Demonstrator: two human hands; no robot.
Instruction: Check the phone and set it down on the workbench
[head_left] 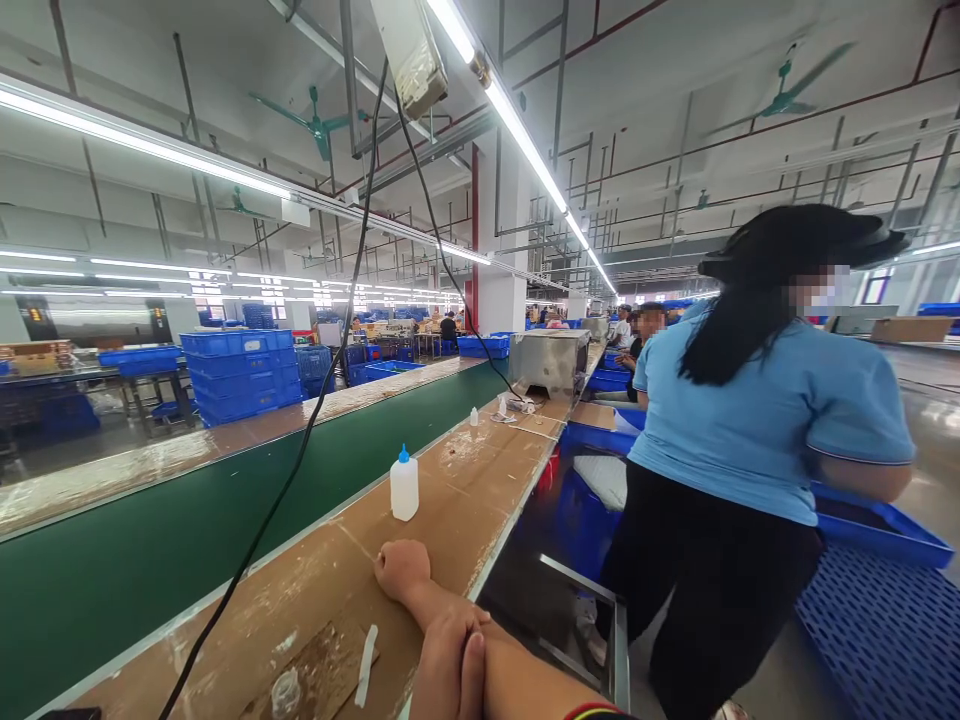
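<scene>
My right hand (403, 569) rests on the brown bench top, curled into a fist, with nothing visible in it. Across my right forearm lies my left hand (448, 645), its fingers bent around the arm near the wrist. Just beyond the fist stands a white plastic bottle (404, 489) with a blue pointed cap, upright. Nearer to me, left of my hands, are a white strip (366, 665) and a small clear container (286, 692) on a stained brown patch.
A green conveyor belt (300, 500) runs along the left of the bench. A black cable (300, 450) hangs across the view. Farther along are a small bottle (474, 416) and a metal box (547, 365). At right, a person in blue (750, 400) stands by blue crates; a metal frame (619, 650) is nearer.
</scene>
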